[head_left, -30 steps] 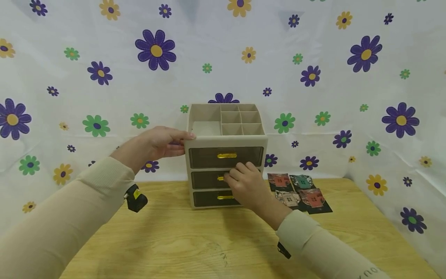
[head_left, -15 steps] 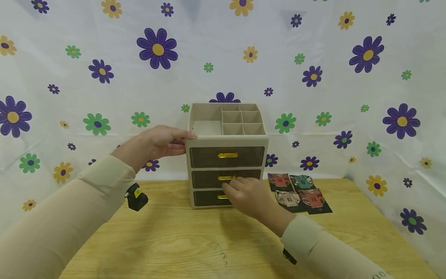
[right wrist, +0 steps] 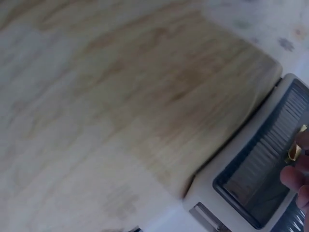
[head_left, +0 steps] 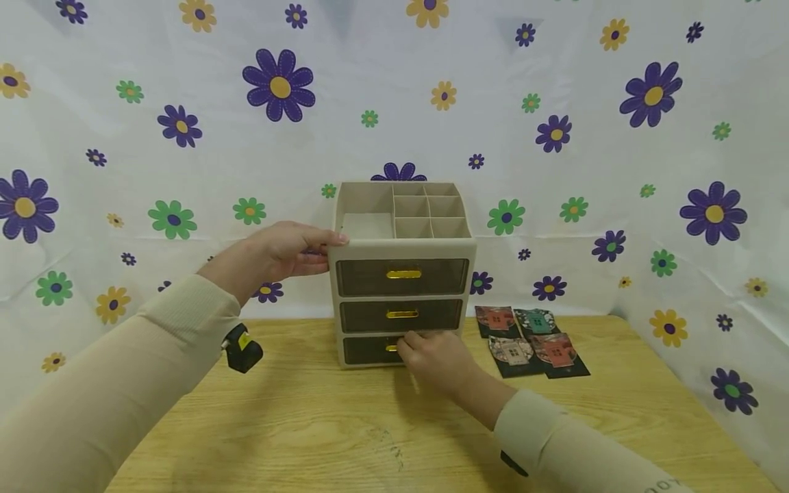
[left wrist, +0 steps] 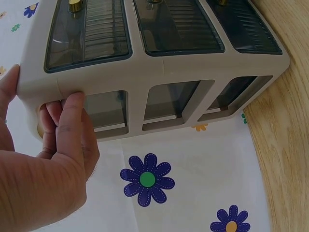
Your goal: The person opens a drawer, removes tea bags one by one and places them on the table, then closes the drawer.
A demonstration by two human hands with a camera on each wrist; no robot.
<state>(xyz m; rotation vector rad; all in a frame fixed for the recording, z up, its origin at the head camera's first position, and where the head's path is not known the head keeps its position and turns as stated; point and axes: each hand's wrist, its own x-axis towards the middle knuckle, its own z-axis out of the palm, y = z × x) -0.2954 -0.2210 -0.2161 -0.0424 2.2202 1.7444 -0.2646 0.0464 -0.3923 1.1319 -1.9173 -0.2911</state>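
A beige desktop drawer organizer (head_left: 403,248) stands on the wooden table, its three dark see-through drawers closed. At its upper left side, my left hand (head_left: 285,252) grips the frame. In the left wrist view, fingers of the left hand (left wrist: 58,150) reach into the top side opening, while the thumb lies near the upper edge. My right hand (head_left: 440,359) is at the bottom drawer (head_left: 366,350), its curled fingers covering part of the gold handle (head_left: 392,348). The right wrist view catches only the fingertips (right wrist: 292,178) beside the gold handle (right wrist: 293,151).
Several dark cards with red, green and pale designs (head_left: 533,342) lie right of the organizer on the wooden table (head_left: 320,424). Behind hangs a white cloth with printed flowers (head_left: 431,123). Divided compartments (head_left: 428,209) are on top of the organizer.
My right hand has moved down from the middle drawer's handle to the bottom drawer's handle. The left hand keeps its hold on the organizer's side.
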